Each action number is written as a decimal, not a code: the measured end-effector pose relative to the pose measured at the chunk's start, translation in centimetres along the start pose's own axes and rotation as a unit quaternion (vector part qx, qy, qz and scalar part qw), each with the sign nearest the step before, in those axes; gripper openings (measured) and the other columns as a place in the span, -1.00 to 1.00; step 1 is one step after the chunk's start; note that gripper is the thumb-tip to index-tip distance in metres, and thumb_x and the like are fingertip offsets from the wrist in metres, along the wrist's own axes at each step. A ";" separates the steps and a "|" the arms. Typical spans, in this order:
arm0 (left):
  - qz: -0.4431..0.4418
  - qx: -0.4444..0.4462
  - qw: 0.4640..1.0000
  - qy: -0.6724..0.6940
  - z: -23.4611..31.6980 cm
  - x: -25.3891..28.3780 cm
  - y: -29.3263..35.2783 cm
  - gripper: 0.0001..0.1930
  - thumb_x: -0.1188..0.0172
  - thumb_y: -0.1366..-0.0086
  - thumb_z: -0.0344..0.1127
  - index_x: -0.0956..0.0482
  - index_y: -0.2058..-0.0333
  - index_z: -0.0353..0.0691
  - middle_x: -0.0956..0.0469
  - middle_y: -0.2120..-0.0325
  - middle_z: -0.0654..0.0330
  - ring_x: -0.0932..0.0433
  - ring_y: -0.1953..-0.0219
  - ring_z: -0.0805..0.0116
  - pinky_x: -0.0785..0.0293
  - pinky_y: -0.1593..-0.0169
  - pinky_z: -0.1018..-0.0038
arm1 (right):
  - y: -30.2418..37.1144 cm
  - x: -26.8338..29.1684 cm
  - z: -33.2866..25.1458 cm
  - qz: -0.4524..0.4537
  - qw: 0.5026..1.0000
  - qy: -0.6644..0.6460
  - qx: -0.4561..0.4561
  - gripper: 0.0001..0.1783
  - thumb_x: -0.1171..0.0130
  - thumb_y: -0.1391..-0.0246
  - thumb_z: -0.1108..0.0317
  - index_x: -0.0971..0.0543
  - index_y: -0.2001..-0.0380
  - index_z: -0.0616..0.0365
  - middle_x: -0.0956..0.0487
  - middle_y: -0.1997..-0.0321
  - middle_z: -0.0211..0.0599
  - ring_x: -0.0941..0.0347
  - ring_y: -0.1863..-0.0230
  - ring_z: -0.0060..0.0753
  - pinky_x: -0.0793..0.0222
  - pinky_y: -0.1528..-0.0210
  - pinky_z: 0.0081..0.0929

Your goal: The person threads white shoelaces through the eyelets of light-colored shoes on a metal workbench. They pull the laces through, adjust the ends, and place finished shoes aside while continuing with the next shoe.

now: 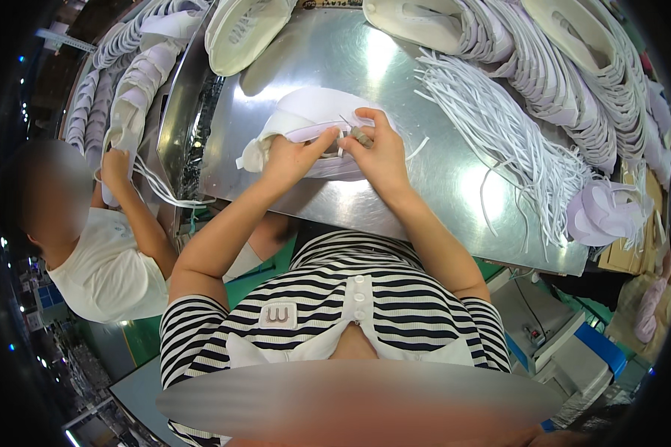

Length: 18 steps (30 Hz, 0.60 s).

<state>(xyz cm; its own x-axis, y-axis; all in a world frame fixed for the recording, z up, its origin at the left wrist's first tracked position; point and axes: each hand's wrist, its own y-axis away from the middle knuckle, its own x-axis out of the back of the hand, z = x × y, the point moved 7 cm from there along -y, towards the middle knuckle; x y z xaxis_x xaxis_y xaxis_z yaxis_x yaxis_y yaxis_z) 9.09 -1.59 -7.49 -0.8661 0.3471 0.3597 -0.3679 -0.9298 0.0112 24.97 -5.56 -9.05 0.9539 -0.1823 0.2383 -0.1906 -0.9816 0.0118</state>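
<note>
A white and pale lavender shoe upper (302, 106) lies on the metal table (328, 56) in front of me. My left hand (285, 162) grips its near left part, thumb pointing toward the eyelet area; the other fingers are mostly hidden. Between the fingers of my right hand (384, 158) is a small tool with a beige-grey handle (362, 137) and a thin metal point, held over the opening of the upper. A short stretch of white shoelace (341, 143) shows between my hands. Past my right hand, a loose lace end (418, 147) lies on the table.
A thick bundle of white laces (499, 127) spreads to the right, beside long nested rows of shoe uppers (552, 93). Another upper (246, 33) lies at the far left. Lavender pieces (602, 212) sit at the right corner. On the left, a co-worker's hand (115, 167) holds an upper.
</note>
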 end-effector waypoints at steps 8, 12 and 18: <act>0.027 -0.015 0.999 0.018 0.5 0.2 0.3 -0.72 -0.30 -0.25 -0.26 -0.62 0.17 -0.34 -0.65 0.34 0.23 -0.61 0.29 0.46 -0.50 0.25 0.52 | -0.3 -0.3 -0.2 -0.022 1.000 0.013 0.008 -0.49 -0.37 0.09 0.39 -0.45 0.03 0.17 -0.69 0.34 -0.15 -0.58 0.36 -0.40 -0.44 0.27 -0.49; 0.021 -0.011 1.000 0.007 -0.7 0.4 0.3 -0.74 -0.30 -0.25 -0.29 -0.62 0.18 -0.35 -0.65 0.33 0.22 -0.61 0.30 0.47 -0.50 0.25 0.53 | -0.2 -0.5 -0.2 -0.014 1.000 0.005 0.017 -0.50 -0.38 0.09 0.38 -0.44 0.05 0.18 -0.69 0.35 -0.14 -0.58 0.37 -0.37 -0.44 0.28 -0.48; 0.034 -0.008 0.999 0.010 0.1 0.3 0.8 -0.76 -0.31 -0.24 -0.32 -0.62 0.19 -0.35 -0.64 0.36 0.23 -0.60 0.34 0.48 -0.50 0.28 0.54 | 0.4 0.1 -1.5 -0.030 0.998 -0.012 0.063 -0.58 -0.28 -0.06 0.25 -0.41 0.07 0.14 -0.66 0.38 -0.15 -0.60 0.26 -0.10 -0.46 0.18 -0.28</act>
<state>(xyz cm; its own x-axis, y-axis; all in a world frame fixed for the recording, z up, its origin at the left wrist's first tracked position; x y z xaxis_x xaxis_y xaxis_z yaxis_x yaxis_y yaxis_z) 8.54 -2.27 -7.30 -0.8959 0.2863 0.3398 -0.3134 -0.9493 -0.0265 24.65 -5.92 -7.52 0.9682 -0.1227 0.2181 -0.1037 -0.9899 -0.0966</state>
